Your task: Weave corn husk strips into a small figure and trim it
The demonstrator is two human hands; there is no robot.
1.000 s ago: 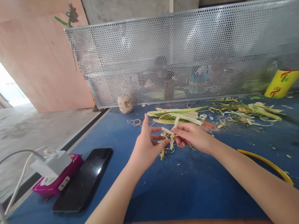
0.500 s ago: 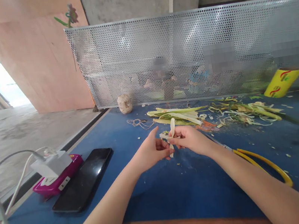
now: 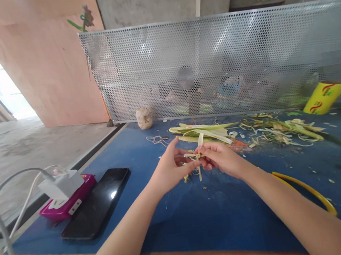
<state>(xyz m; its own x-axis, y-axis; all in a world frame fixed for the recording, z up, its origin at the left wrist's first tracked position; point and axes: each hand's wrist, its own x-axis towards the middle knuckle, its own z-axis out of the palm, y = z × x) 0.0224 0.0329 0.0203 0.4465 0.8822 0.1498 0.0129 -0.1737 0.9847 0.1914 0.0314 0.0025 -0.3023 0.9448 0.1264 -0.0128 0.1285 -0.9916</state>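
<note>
Over the middle of the blue table (image 3: 203, 212) my left hand (image 3: 169, 168) and my right hand (image 3: 222, 158) meet, both pinching a small bundle of pale yellow-green leaf strips (image 3: 196, 155). One strip end sticks up above my right fingers, and short ends hang down between the hands. Just beyond them lies a pile of long green and pale leaves (image 3: 203, 131).
A black phone (image 3: 96, 203) and a pink power bank with a white charger (image 3: 66, 191) lie at the left. Leaf scraps (image 3: 282, 129), a yellow container (image 3: 324, 96), a twine ball (image 3: 144, 118) and yellow-handled scissors (image 3: 306, 190) sit around. A perforated metal screen (image 3: 227, 58) backs the table.
My left fingers, spread a second ago, have closed onto the strips. The upright strip end has bent and the bundle sits slightly further from me.
</note>
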